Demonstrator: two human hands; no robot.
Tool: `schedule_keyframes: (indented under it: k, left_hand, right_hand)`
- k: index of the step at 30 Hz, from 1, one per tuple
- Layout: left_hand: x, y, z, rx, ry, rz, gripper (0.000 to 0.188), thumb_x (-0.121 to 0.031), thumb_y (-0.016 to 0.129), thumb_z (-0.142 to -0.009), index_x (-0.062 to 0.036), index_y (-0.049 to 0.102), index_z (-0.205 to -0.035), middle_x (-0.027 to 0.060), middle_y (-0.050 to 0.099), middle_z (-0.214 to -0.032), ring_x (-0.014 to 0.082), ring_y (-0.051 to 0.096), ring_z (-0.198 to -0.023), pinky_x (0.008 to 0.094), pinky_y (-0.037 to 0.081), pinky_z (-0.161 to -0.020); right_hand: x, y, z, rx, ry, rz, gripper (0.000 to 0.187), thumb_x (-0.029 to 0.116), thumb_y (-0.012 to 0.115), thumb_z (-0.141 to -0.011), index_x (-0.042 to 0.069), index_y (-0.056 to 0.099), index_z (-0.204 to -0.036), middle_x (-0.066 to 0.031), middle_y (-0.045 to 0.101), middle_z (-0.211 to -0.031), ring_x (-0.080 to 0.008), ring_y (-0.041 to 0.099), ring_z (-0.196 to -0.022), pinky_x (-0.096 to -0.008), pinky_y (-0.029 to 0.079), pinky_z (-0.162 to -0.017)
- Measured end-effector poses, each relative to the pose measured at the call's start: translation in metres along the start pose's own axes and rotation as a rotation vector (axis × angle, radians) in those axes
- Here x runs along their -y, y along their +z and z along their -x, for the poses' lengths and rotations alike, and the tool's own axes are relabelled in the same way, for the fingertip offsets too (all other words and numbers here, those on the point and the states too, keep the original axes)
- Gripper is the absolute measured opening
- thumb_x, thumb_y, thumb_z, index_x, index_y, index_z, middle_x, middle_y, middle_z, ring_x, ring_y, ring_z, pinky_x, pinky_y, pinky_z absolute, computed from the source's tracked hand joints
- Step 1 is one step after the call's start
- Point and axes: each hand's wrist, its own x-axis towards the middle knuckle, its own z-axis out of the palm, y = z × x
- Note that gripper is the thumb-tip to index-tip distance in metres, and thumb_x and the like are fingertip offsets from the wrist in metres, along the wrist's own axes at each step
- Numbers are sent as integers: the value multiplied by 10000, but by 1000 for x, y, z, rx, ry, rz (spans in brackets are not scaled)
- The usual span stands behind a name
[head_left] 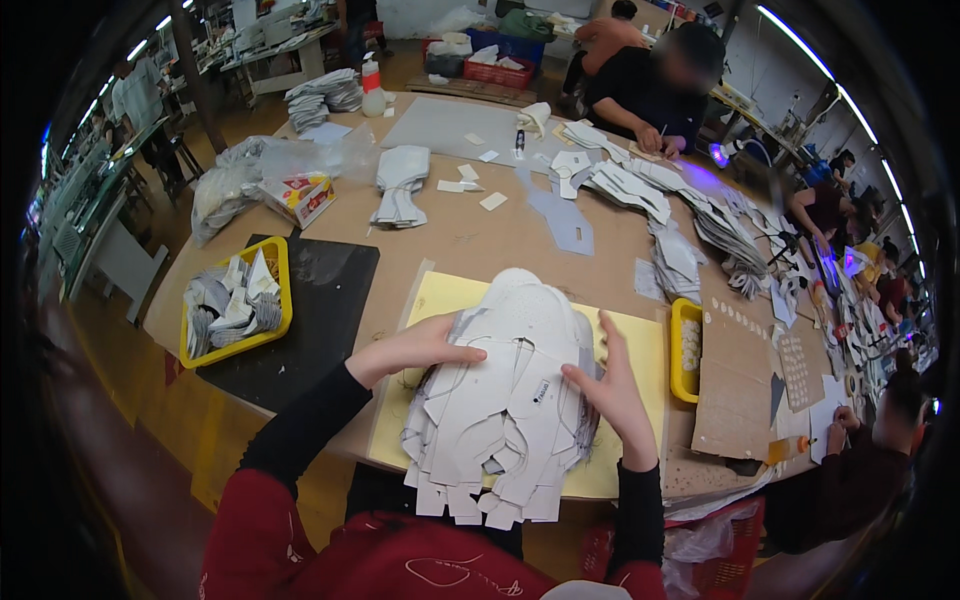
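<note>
In front of me lies a thick, fanned stack of white shoe-upper pieces (pixel 480 390), rounded at the far end, with square tabs at the near end. My left hand (pixel 420 345) grips its left side, thumb on top, the other fingers partly hidden by the pieces. At the right side is my right hand (pixel 615 385), its thumb tip at the edge of the top piece and its fingers stretched out beside the stack. Beneath lies a yellow sheet (pixel 635 440) on the brown-covered table (pixel 470 245).
To the left, a yellow basket (pixel 287 290) of grey-white pieces stands on a black mat (pixel 340 275). A smaller yellow tray (pixel 684 385) sits at right, beside cardboard (pixel 735 400). Piles of cut pieces (pixel 400 190) lie farther back. Co-workers (pixel 640 95) sit across and at right.
</note>
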Motion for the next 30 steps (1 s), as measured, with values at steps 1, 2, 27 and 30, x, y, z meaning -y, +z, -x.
schedule_keyframes:
  k: [1,2,27,30]
  left_hand:
    - [3,-1,-2,9,-16,-82,818,-379,745,-836,70,409,-1432,238,528,-1384,295,513,-1293,355,395,-1080]
    - [13,-2,-6,-61,29,-161,814,-379,736,-840,64,405,-1437,247,502,-1406,309,481,-1320,365,382,-1092]
    - [37,-6,-25,47,507,134,185,-2,725,-822,-41,643,-984,124,676,-1097,299,586,-1130,407,430,-1015]
    - [26,-10,-18,186,483,448,138,33,732,-793,-63,678,-877,80,657,-952,193,632,-898,312,485,-864]
  right_hand:
    - [-1,-2,-7,-29,-59,114,650,204,767,-823,18,499,-1385,-151,544,-1368,-269,507,-1262,-388,409,-1049]
    - [-1,-4,-14,-60,-124,225,660,208,760,-827,32,490,-1402,-149,526,-1395,-278,486,-1287,-391,397,-1060]
    - [-13,9,-42,39,192,14,221,88,643,-922,-21,710,-1102,-47,598,-940,-134,539,-842,-245,430,-767]
    - [-8,11,-40,37,114,152,273,111,711,-861,-22,710,-1100,-67,599,-945,-183,548,-917,-289,440,-820]
